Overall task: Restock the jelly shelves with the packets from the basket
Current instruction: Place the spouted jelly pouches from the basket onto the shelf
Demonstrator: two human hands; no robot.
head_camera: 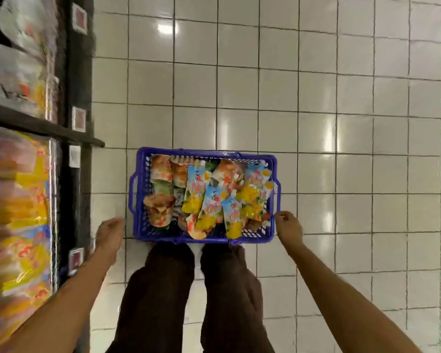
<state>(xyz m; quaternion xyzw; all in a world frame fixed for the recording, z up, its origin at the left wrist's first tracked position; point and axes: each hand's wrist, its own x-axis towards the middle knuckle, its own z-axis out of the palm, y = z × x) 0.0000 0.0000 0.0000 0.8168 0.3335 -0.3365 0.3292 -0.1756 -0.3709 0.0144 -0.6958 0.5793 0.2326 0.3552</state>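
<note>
While the blue basket point(271, 197) of jelly packets point(212, 208) lay on the tiled floor point(316, 98), both hands were held beside it.
The left hand point(110, 233) was kept straight and empty at its 8 o'clock, near the shelves point(38, 124); the right hand point(289, 228) was curled at the 4 o'clock rim, its grip not discernible. Open floor was seen at 12 and 3 o'clock.

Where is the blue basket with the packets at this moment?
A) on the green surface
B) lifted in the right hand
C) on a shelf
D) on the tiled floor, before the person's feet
D: the basket stands on the tiled floor, just ahead of the person's legs.
</note>
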